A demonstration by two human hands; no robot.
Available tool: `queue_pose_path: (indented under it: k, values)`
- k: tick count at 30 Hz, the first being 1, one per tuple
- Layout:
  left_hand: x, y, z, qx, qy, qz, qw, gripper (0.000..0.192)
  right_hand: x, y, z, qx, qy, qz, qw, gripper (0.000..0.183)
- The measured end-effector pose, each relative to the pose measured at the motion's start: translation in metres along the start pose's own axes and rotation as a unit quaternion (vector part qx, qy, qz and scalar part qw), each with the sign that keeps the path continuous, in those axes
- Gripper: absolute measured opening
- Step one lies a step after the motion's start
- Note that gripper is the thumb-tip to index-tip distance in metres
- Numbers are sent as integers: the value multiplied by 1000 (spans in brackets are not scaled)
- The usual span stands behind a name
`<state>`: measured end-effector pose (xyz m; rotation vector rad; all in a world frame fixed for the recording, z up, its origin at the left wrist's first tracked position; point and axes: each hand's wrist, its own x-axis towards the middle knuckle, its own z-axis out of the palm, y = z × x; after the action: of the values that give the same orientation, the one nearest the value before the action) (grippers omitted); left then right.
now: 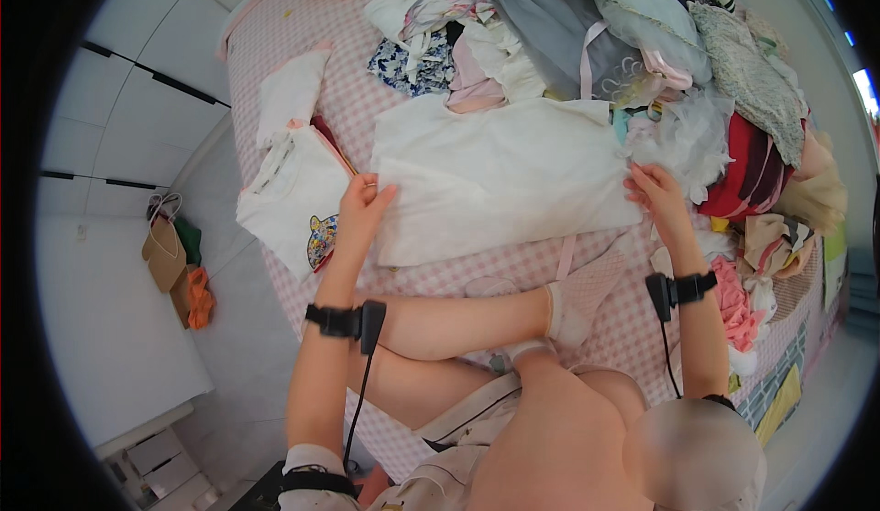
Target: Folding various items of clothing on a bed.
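A white garment [495, 174] lies spread flat on the bed in front of me, its neckline at the far edge. At its left edge is my left hand [368, 205], fingers curled and the thumb over the cloth. My right hand [653, 195] is at the opposite edge with bent fingers touching the fabric. Whether either hand pinches the cloth is not clear. Just left of my left hand lies a white shirt [285, 174] with pink trim and a colourful patterned motif [322, 241], partly covered by that hand. Beyond it rests another white, pink-edged piece of cloth [292, 92].
A heap of clothes covers the far and right parts of the bed, with a grey dress [550, 30], a blue floral garment [412, 64] and a red garment [735, 174]. My crossed legs [467, 325] are close to the white garment. Bags [168, 253] stand on the floor at left.
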<state>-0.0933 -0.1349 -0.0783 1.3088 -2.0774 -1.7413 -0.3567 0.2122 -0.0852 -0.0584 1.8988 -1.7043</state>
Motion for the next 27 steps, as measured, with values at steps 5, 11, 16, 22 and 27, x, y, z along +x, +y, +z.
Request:
queue_pose_path:
  k: [5, 11, 16, 22, 27]
  values:
    - [3, -36, -1, 161, -19, 53, 985, 42, 24, 26, -11, -195, -21, -78, 977, 39]
    - [-12, -34, -10, 290, -53, 23, 955, 35, 31, 45, -22, -259, -25, -61, 964, 31]
    - [-16, -44, -19, 68, -65, -43, 995, 22, 11, 25, -10, -447, 21, -129, 885, 27]
    - [-34, -39, -16, -68, -151, -129, 978, 17, 1, 43, -17, -127, -49, -93, 986, 19]
    - [-35, -50, -26, 79, -260, -163, 948, 19, -6, 48, -44, -174, -74, -43, 981, 20]
